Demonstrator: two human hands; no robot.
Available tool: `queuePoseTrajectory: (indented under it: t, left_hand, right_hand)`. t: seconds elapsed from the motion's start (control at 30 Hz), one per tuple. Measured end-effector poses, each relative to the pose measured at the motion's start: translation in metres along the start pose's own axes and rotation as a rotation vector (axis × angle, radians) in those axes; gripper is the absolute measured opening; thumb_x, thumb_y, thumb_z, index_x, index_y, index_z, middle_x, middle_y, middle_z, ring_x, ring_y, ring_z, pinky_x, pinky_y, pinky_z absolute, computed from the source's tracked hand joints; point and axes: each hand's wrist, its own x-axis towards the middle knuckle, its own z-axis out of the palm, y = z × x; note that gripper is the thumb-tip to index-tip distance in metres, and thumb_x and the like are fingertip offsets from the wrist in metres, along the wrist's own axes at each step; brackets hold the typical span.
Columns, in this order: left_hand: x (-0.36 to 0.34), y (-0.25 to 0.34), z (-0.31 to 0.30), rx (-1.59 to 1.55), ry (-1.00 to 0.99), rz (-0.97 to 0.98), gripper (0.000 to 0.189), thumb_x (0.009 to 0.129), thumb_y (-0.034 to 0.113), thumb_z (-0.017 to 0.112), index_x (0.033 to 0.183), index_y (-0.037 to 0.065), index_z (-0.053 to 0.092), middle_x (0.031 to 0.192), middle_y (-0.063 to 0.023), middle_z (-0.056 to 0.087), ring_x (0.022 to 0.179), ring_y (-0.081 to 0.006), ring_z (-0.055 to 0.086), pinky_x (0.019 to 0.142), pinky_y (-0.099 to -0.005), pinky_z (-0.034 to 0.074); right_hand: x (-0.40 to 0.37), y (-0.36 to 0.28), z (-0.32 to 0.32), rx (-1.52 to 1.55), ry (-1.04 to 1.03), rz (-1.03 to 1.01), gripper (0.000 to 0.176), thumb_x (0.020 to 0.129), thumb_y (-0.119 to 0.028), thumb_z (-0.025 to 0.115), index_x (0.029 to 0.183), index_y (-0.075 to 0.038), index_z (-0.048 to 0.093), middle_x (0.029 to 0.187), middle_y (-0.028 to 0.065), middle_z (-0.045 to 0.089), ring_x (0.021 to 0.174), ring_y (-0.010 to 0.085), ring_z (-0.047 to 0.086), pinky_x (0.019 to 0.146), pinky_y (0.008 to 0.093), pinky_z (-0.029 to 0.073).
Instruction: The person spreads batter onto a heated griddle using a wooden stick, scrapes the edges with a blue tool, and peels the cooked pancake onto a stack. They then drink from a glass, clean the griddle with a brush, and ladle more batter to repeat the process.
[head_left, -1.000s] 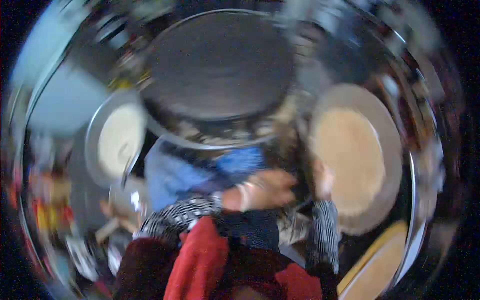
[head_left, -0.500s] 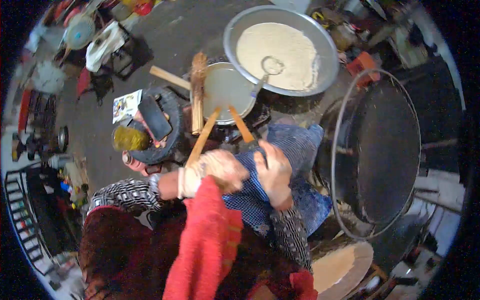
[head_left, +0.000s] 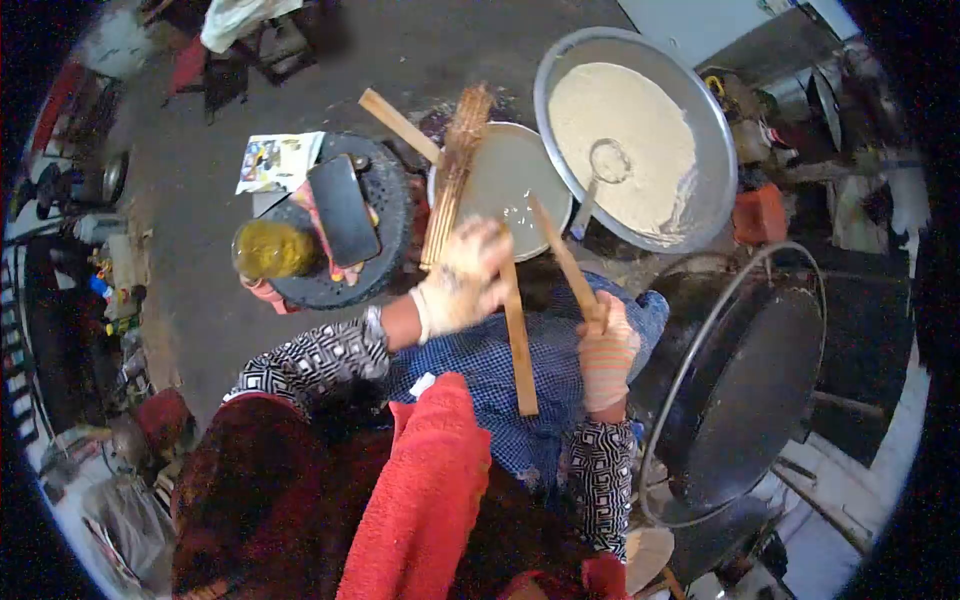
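Note:
My right hand (head_left: 608, 355), in a light fabric glove, grips a flat wooden stick (head_left: 568, 262) that slants up over the pot's rim. My left hand (head_left: 463, 283), also gloved, is smeared by motion beside the pot (head_left: 562, 215) of cloudy liquid. Its fingers overlap the lower end of a bundle of thin sticks (head_left: 460, 165) and the top of a second flat wooden stick (head_left: 521, 355). That second stick slopes down over the blue checked cloth (head_left: 460, 355) on my lap.
Behind the pot stands a large metal basin (head_left: 560, 70) of pale batter with a wire-headed ladle (head_left: 610, 165). At left, a round dark stool (head_left: 385, 215) bears a phone (head_left: 343, 212), a packet (head_left: 282, 163) and a jar (head_left: 272, 250). A big pan (head_left: 755, 390) sits at right.
The view has shifted. My right hand has moved away from my left and now holds a flat stick raised. My left hand has moved forward to the pot's near side.

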Motion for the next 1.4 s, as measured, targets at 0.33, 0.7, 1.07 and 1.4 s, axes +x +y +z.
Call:
queuePoseTrajectory:
  t: [0.33, 0.7, 1.07, 1.4]
  left_hand:
    - [0.007, 0.002, -0.034, -0.176, 0.152, 0.051, 0.049, 0.08, 0.009, 0.063, 0.124, -0.001, 0.047, 0.124, -0.0239, 0.05, 0.116, -0.0427, 0.047, 0.1, -0.0482, 0.038]
    - [-0.057, 0.049, -0.096, -0.123, 0.153, 0.191, 0.05, 0.08, 0.013, 0.064, 0.125, -0.001, 0.047, 0.123, -0.0236, 0.049, 0.117, -0.0422, 0.047, 0.101, -0.0498, 0.037]
    - [-0.15, -0.101, -0.17, 0.232, 0.876, -0.452, 0.027, 0.093, 0.02, 0.049, 0.115, 0.006, 0.054, 0.118, -0.0149, 0.053, 0.115, -0.0321, 0.046, 0.099, -0.0408, 0.036]
    - [-0.184, -0.133, -0.152, -0.408, 0.755, -0.868, 0.044, 0.097, 0.029, 0.03, 0.122, 0.003, 0.056, 0.125, -0.0124, 0.057, 0.106, -0.0215, 0.057, 0.093, -0.0273, 0.042]
  right_hand:
    - [0.074, 0.04, -0.021, -0.291, 0.593, -0.311, 0.029, 0.082, -0.016, 0.064, 0.106, -0.001, 0.058, 0.097, 0.0185, 0.063, 0.09, 0.0355, 0.059, 0.082, 0.0443, 0.048]
    - [0.068, 0.09, -0.082, -0.417, 0.26, 0.661, 0.054, 0.092, -0.047, 0.039, 0.112, 0.0, 0.055, 0.107, 0.0297, 0.061, 0.1, 0.0457, 0.058, 0.084, 0.0504, 0.046]
    - [-0.152, 0.237, -0.113, -0.458, 0.378, -0.014, 0.036, 0.094, -0.031, 0.047, 0.12, -0.007, 0.057, 0.104, 0.0157, 0.066, 0.095, 0.0318, 0.063, 0.081, 0.0389, 0.05]
    - [-0.166, 0.316, -0.103, -0.59, 0.32, -0.019, 0.046, 0.095, -0.032, 0.04, 0.117, 0.004, 0.058, 0.112, 0.0262, 0.061, 0.106, 0.04, 0.057, 0.093, 0.0418, 0.045]
